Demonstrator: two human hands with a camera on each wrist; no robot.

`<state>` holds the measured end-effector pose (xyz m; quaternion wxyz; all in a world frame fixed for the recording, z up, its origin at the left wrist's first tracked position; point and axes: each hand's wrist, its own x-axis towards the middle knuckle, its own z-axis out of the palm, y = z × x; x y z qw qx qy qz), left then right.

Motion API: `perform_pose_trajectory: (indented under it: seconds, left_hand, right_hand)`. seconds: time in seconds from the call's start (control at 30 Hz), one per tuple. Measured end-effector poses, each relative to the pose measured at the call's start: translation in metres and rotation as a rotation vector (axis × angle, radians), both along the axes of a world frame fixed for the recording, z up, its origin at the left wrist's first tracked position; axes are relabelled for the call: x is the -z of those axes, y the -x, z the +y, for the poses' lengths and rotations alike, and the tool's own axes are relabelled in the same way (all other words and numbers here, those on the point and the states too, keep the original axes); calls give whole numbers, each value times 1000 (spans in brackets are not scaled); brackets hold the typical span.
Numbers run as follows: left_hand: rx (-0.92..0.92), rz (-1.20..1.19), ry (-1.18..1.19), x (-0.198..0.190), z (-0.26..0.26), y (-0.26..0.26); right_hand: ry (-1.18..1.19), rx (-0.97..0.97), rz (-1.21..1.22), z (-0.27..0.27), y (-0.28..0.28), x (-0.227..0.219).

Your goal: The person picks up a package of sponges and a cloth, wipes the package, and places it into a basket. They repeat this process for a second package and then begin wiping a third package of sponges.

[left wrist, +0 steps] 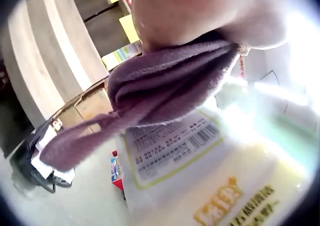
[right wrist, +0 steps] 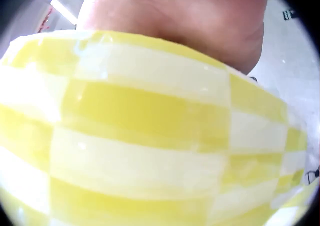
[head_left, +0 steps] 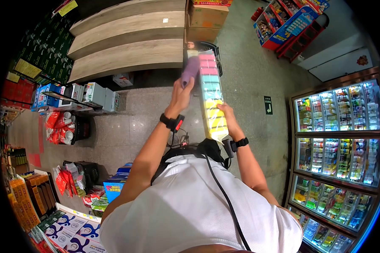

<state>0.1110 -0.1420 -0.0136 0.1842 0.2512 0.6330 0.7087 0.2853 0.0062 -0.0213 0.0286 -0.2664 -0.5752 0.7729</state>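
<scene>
My left hand (head_left: 181,98) grips a bunched purple cloth (head_left: 191,70), which hangs in folds with a loose end in the left wrist view. Against its right side in the head view lies the far end of a long wrapped pack (head_left: 211,87), with pink, teal and yellow striped sections under clear film. My right hand (head_left: 230,119) holds this pack by its yellow near end, thumb on top; the other fingers are hidden beneath. Yellow and white checks of the pack (right wrist: 145,111) fill the right wrist view. Printed text and a barcode show on its side in the left wrist view.
Bare wooden stepped shelves (head_left: 126,55) stand ahead on the left. A dark basket (head_left: 219,63) sits on the floor beyond the pack, before stacked cartons (head_left: 207,19). Glass-door coolers (head_left: 337,147) line the right. Baskets of goods (head_left: 83,128) and stacked boxes crowd the left.
</scene>
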Motion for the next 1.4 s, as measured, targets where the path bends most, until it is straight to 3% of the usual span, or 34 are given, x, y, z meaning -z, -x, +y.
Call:
perform_pose_trajectory:
  seconds: [0.03,0.07,0.13,0.17,0.2,0.27,0.3,0.4,0.47,0.6,0.67,0.73,0.77,0.83,0.87,0.93,1.0,1.07,1.13,1.2,1.27,1.33,1.4]
  left_hand:
    - [-12,96,132,-8,0,6]
    - [-16,92,133,-10,4,9]
    - [-78,347,77,-13,15,19]
    - [-44,392,186,8,21,29]
    - [-43,395,185,11,22,25]
    - [-29,669,182,11,25,5]
    - [146,551,220,-9,19,-12]
    - [300,653,144,-14,13,-50]
    - [357,663,103,-20,7,-69]
    - [478,768,82,-31,2,-88]
    - [510,811,76,-36,0,-88]
    - [545,755,3,-48,-3,-89]
    - [553,763,1,-47,-5,-91]
    - [488,508,-35,-38,-8,-94]
    - [493,516,-35,-29,-10,-95]
    - [320,-126,-66,-18,-13,-98]
    - [240,-114,-197,-10,-2,-90]
    - [124,-549,-333,2,7,-75]
    - [115,-577,-306,5,13,-63]
    - [153,-698,-340,4,22,-58]
    - [173,-730,-370,1,27,-60]
    - [310,-846,-482,-4,28,-61]
    - [286,-849,-501,-9,30,-63]
  right_hand:
    - [-30,-11,-13,-2,0,-3]
    - [-58,-24,-26,-3,1,-6]
    - [-115,-28,-19,-9,3,-17]
    - [-175,-25,-7,-10,4,-20]
    - [-176,-24,-4,-10,6,-21]
    - [-259,94,-39,-7,9,-23]
    - [-258,104,-40,-2,10,-21]
    - [-140,179,-32,24,14,-1]
    - [-122,290,139,43,13,19]
    - [-2,399,126,73,20,34]
    - [-73,434,100,84,23,38]
    - [222,431,155,80,29,12]
    - [247,444,161,85,33,13]
    - [292,442,229,84,36,10]
    - [336,433,289,83,37,8]
    - [340,423,294,76,35,-4]
    - [393,507,196,66,31,-16]
    - [356,494,200,61,33,-14]
    - [206,510,376,51,39,-13]
    - [252,518,468,42,47,-5]
    - [-146,648,587,24,55,-2]
    - [-212,646,646,10,57,-15]
    - [-613,694,633,6,57,-19]
